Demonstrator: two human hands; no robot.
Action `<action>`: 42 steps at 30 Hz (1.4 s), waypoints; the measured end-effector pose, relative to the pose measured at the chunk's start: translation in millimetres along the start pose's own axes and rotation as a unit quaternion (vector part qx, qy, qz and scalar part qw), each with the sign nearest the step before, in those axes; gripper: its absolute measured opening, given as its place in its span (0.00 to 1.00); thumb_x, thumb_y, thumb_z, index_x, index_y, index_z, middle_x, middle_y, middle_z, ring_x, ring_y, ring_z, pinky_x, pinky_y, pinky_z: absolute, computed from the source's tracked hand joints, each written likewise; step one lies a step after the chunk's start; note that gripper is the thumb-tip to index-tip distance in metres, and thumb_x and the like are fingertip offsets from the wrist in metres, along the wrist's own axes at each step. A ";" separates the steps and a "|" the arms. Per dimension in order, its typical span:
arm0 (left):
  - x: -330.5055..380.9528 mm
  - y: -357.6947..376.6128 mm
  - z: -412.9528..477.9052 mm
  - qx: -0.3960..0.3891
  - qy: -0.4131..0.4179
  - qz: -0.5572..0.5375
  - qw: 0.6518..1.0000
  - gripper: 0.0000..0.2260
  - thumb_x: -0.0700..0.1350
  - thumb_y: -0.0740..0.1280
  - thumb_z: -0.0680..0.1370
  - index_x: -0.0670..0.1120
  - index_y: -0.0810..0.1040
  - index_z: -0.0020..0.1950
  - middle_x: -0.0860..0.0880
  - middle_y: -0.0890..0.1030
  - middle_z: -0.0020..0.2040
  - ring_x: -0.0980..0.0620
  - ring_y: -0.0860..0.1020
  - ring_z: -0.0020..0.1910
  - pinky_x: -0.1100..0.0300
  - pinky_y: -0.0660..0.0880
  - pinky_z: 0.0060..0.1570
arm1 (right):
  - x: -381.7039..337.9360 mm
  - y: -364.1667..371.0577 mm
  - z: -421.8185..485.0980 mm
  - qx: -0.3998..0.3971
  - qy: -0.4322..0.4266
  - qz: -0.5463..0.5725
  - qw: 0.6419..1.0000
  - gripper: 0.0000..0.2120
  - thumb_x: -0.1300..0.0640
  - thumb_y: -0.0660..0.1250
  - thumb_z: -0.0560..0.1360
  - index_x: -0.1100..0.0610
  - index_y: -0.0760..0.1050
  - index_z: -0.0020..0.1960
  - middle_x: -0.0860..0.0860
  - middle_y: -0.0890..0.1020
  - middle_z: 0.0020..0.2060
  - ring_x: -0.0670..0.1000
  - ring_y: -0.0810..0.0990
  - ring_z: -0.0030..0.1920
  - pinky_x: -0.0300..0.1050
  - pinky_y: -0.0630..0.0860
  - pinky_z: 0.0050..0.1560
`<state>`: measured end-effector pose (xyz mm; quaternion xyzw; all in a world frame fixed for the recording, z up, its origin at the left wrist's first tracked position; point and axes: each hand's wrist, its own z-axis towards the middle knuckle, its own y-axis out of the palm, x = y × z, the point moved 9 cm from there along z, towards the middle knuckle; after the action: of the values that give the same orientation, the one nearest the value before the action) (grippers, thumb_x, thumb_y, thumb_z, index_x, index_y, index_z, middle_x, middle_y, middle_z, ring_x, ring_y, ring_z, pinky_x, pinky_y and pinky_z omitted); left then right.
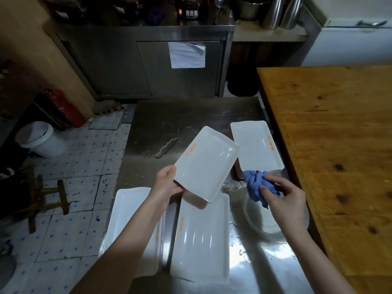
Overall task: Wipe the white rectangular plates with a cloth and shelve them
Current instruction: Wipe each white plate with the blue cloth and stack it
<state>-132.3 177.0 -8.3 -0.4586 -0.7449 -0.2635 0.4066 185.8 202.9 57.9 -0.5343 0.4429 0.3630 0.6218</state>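
**Inspector:** Where was the plate, and what held it?

**Operator:** I noted the held plate (206, 164) raised off the steel table (169, 115) and tilted, its face turned up toward me. The left hand (166, 184) gripped it at the near left corner, fingers curled under.

**Inspector:** And the other hand?

**Operator:** The right hand (282, 200) was closed on the bunched blue cloth (257, 186).

**Inspector:** The deciding relation?

**Operator:** The cloth lay just beside the plate's near right edge, and I saw no contact between them. The plate's long axis ran from the left hand away and to the right. I judged that the right hand, being the nearer, needed only a short move leftward onto the face before stroking along that axis. The other plates lay flat on the table: the far stack (256, 145) and the near plate (201, 240).
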 end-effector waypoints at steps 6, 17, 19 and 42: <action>-12.5 20.3 -42.5 -0.033 -0.017 -0.009 0.999 0.17 0.49 0.52 0.85 0.42 0.74 0.64 0.41 0.81 0.57 0.44 0.81 0.55 0.48 0.78 0.52 | -22.1 1.2 -33.1 -0.013 -0.055 0.011 0.998 0.13 0.70 0.72 0.68 0.54 0.81 0.47 0.45 0.83 0.43 0.38 0.79 0.44 0.26 0.72 0.44; -23.6 26.7 -90.2 -0.017 -0.001 0.002 1.000 0.17 0.52 0.54 0.84 0.45 0.79 0.49 0.43 0.85 0.46 0.44 0.84 0.48 0.48 0.79 0.49 | -55.6 60.4 -132.1 -0.161 -0.223 -0.073 0.958 0.15 0.69 0.73 0.64 0.55 0.82 0.48 0.41 0.79 0.48 0.45 0.77 0.50 0.31 0.69 0.54; -23.1 21.6 -95.4 -0.007 0.005 0.011 1.000 0.17 0.51 0.54 0.84 0.45 0.78 0.48 0.43 0.85 0.45 0.43 0.83 0.48 0.46 0.79 0.51 | -56.8 63.2 -141.6 -0.176 -0.261 -0.098 0.944 0.15 0.69 0.73 0.64 0.56 0.82 0.48 0.42 0.79 0.48 0.45 0.75 0.50 0.30 0.67 0.54; -23.9 10.6 -118.2 -0.047 0.004 -0.022 0.999 0.16 0.50 0.55 0.84 0.42 0.77 0.56 0.42 0.84 0.51 0.46 0.83 0.50 0.49 0.79 0.50 | -86.4 68.8 -165.9 -0.196 -0.349 -0.193 0.896 0.13 0.71 0.73 0.64 0.61 0.81 0.47 0.54 0.82 0.51 0.57 0.80 0.50 0.41 0.70 0.55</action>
<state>-73.8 80.0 34.4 -0.4595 -0.7401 -0.3087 0.3818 65.4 52.6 109.3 -0.5594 0.0056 0.4781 0.6771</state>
